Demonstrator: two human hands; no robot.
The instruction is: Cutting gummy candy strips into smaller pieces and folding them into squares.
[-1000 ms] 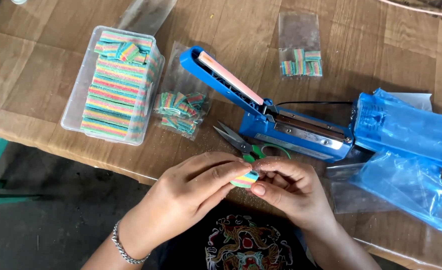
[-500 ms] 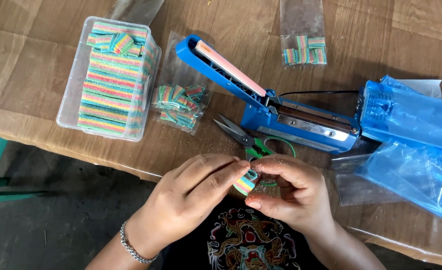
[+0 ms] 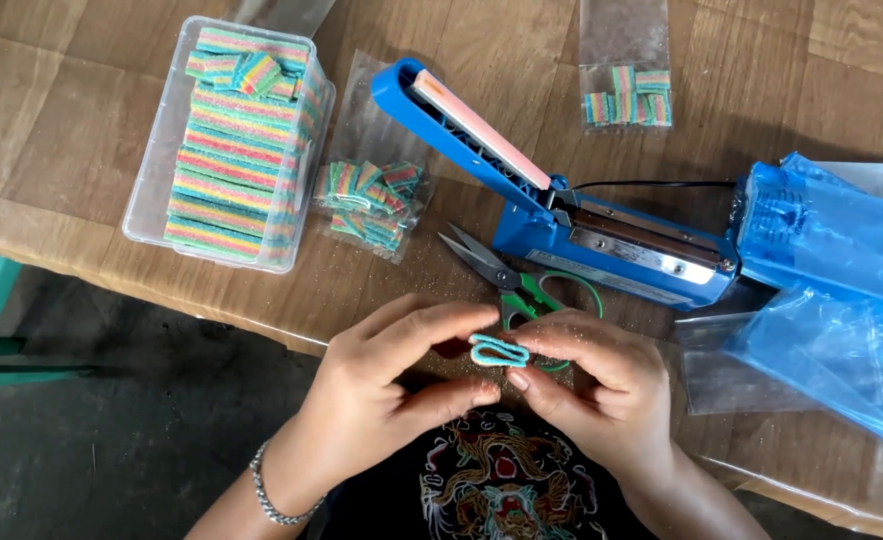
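Folding the rainbow candy strip [image 3: 499,351] over, the left hand [image 3: 387,385] and right hand [image 3: 602,385] now pinch it edge-on as a small loop, where earlier it lay flatter between them.

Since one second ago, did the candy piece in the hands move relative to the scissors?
Cannot tell for certain. The candy piece stays just below the scissors in every picture; only its turn between the fingers differs, now showing a folded edge.

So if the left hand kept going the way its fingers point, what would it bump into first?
Probably the right hand, just past the folded candy strip both pinch. The left hand points rightward at it.
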